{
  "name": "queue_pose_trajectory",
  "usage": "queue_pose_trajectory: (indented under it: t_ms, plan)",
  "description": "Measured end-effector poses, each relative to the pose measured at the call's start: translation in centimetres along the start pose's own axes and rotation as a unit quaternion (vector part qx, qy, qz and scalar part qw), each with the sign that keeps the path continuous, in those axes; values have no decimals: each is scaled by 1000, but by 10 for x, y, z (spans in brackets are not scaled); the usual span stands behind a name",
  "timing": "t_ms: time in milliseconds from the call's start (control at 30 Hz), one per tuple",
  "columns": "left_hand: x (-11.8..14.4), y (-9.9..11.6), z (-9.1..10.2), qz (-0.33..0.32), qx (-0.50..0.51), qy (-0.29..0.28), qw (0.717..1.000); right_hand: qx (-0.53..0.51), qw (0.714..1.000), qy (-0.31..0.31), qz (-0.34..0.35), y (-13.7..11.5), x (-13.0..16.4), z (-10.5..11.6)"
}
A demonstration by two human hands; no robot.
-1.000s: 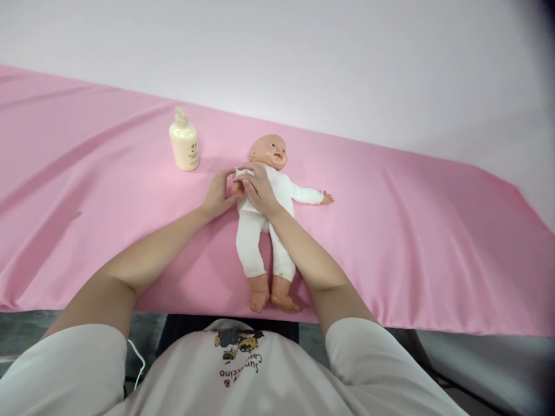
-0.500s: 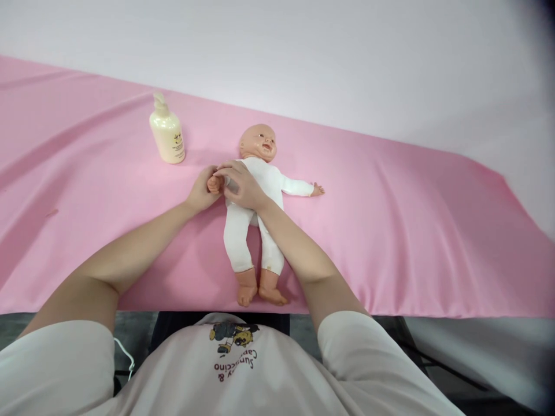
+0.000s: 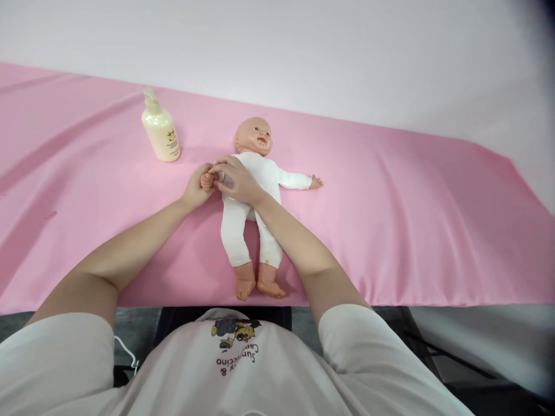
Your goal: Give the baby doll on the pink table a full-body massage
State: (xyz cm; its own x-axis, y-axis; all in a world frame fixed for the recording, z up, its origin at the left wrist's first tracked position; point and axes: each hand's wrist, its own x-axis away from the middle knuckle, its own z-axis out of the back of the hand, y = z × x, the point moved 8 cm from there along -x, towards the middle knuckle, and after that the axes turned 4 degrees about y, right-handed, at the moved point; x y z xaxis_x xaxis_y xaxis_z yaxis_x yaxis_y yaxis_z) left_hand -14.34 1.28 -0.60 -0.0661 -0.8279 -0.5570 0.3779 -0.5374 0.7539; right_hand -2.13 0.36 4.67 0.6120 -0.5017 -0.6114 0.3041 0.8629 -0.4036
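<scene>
- I look down on a table draped in smooth pink cloth; its near edge hangs just ahead of my white printed T-shirt, and a plain pale wall rises behind its far edge.
- Below the cloth's near edge I see a strip of grey floor and a thin white cable beside my left sleeve.
- Count: one doll, one bottle, two hands, both mine.
- The plastic baby doll in a white one-piece suit lies on its back on the cloth, bald head away from me, bare feet at the near edge, one arm stretched out flat to the far side of my right fingers.
- My left hand cups the doll's small bare hand, its fingers curled loosely around it from the outside.
- My right hand lies across the doll's chest, and its fingertips pinch the white sleeve cuff right where they meet my left fingers; both hands are closed on the same arm of the doll.
- The cream-coloured plastic pump bottle with a small printed label stands upright on the cloth beyond my left fingers, apart from them and untouched.
</scene>
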Motion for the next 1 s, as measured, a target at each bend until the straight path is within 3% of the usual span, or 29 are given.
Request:
queue_pose_trajectory:
  t_ms: [433,833,1000]
  plan:
    - [2,4,1,-3,39,56,998,-65,996,52,6,5,0,5]
    - [3,20,-2,-66,5,31,997,-95,995,20,-17,-4,-1,6]
    - [2,18,-1,-62,-8,38,997,-102,994,24,-43,0,-1,6]
